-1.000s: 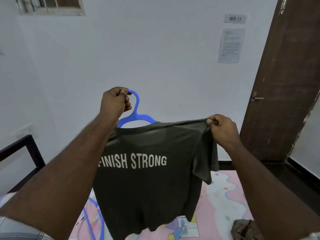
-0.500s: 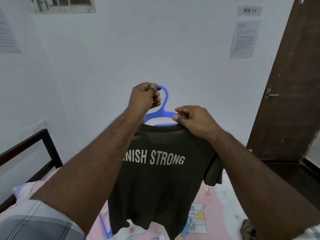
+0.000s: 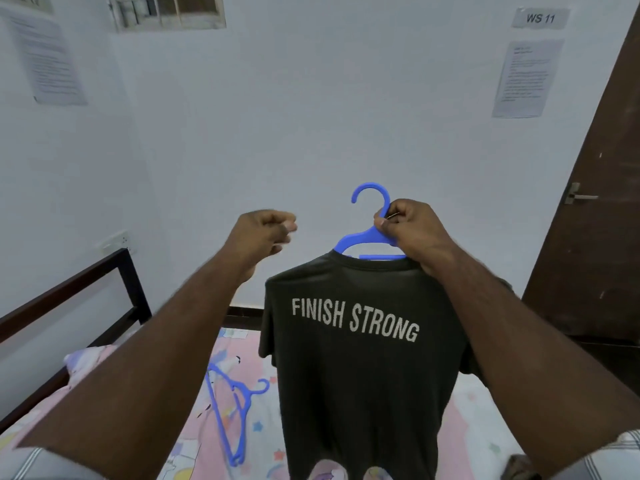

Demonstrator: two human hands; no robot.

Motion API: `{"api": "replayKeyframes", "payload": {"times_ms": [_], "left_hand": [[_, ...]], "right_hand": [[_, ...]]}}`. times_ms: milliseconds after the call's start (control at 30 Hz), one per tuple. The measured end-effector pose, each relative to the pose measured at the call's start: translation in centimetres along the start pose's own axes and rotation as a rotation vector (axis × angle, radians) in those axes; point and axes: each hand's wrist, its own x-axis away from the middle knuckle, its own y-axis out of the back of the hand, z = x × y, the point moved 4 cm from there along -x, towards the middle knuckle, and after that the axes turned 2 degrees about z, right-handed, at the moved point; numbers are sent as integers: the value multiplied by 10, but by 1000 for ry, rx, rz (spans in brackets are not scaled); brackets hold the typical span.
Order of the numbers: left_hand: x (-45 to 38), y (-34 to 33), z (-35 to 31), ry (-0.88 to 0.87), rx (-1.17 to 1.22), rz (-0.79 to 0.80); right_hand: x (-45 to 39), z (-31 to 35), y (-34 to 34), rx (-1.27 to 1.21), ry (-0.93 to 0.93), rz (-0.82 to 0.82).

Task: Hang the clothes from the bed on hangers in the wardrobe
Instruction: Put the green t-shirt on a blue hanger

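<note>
The right hand [image 3: 412, 230] had taken over the blue hanger [image 3: 369, 233] by its neck, while the left hand [image 3: 266, 233], which had let go, hung curled and empty. The dark shirt [image 3: 360, 368] hung above the bed [image 3: 194, 441], reading "FINISH STRONG"; far right, a wall sign [image 3: 540, 18] read "WS 11".

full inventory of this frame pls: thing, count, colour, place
T-shirt: 1, dark olive, white "FINISH STRONG" print, hanging on the held hanger, centre.
Held hanger: 1, blue, hook up, above the shirt collar.
Spare hangers: blue, overlapping so count unclear, lying on the bedsheet.
Bedsheet: 1, pink patterned, bottom.
Bed frame: 1, dark, left.
Door: 1, brown, right, metal handle.
Paper notices: 2, white, on the walls.
"WS 11" label: 1, top right.
Window vent: 1, top left.
Left hand: curled, holding nothing.
Right hand: fingers gripping the hanger neck.
</note>
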Motion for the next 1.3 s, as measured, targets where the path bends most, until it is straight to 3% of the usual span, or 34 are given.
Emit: {"api": "replayKeyframes", "payload": {"times_ms": [133, 500, 667, 900, 1067, 1133, 1300], "left_hand": [[10, 0, 35, 65, -118, 28], [13, -26, 32, -122, -445, -33], [15, -32, 30, -118, -486, -28], [30, -23, 31, -102, -370, 178], [36, -17, 54, -39, -439, 358], [32, -18, 58, -54, -436, 298], [25, -28, 34, -202, -467, -47]], "right_hand": [[-1, 0, 10, -21, -1, -2], [3, 0, 26, -66, -38, -40], [4, -3, 32, -50, -51, -108], [-4, -13, 48, 52, -53, -230], [-7, -15, 50, 26, -70, -219], [-8, -14, 48, 15, -59, -205], [-5, -10, 45, 24, -17, -173]]}}
